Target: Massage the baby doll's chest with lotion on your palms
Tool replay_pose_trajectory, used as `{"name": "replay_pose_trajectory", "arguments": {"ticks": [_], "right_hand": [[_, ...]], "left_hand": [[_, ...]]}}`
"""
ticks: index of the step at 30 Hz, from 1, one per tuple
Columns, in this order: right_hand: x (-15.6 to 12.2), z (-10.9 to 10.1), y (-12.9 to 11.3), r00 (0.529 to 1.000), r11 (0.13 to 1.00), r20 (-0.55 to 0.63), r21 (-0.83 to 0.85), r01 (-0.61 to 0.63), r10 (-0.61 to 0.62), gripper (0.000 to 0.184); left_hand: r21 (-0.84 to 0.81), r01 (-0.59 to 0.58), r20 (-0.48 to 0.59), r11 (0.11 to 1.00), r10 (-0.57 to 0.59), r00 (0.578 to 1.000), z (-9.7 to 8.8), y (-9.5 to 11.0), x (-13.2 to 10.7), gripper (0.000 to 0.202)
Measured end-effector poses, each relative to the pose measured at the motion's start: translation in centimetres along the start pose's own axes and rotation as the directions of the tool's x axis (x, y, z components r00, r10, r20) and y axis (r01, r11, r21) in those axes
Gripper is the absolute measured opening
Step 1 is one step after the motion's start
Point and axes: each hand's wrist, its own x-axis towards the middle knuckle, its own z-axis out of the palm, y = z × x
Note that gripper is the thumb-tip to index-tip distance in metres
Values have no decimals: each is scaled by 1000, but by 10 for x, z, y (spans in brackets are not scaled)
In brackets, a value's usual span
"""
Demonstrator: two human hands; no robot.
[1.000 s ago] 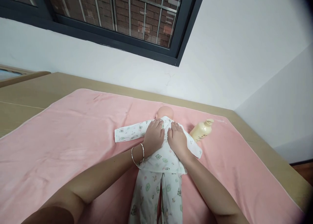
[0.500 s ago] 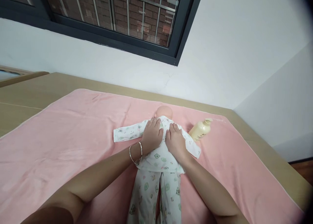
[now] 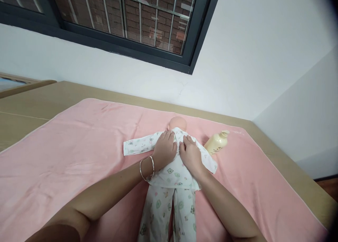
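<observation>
A baby doll point(image 3: 178, 123) in white printed pyjamas point(image 3: 171, 175) lies on a pink towel point(image 3: 66, 150), head toward the wall. My left hand point(image 3: 164, 150), with bangles at the wrist, lies flat on the doll's chest with fingers stretched out. My right hand point(image 3: 190, 153) rests beside it on the chest, fingers slightly bent over the fabric near the collar. The two hands nearly touch. The doll's left sleeve point(image 3: 137, 147) lies spread out to the side.
A cream pump bottle point(image 3: 217, 144) lies on the towel right of the doll. The towel covers a tan bed surface point(image 3: 31, 104) against a white wall under a barred window point(image 3: 126, 20). The bed's right edge drops to a wooden floor.
Both hands have stayed on the doll's chest. The right hand's fingers have curled slightly and shifted toward the collar. The view moved a little.
</observation>
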Motion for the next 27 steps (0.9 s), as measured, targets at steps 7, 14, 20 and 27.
{"name": "replay_pose_trajectory", "arguments": {"ticks": [7,14,20,27], "right_hand": [[21,-1,14,996,996,-6,-19,86,-87,43],[-30,13,-13,964,944,33,-197,264,-263,52],[-6,6,3,984,982,53,-72,172,-168,53],[4,-9,6,979,982,131,-89,169,-157,52]], "left_hand": [[21,-5,-24,1000,5,1000,-3,8,-11,39],[-138,-71,121,988,88,989,-3,-24,20,31],[-30,-52,140,998,56,989,-6,-15,10,37],[75,-85,97,994,77,992,-14,6,-10,38]]}}
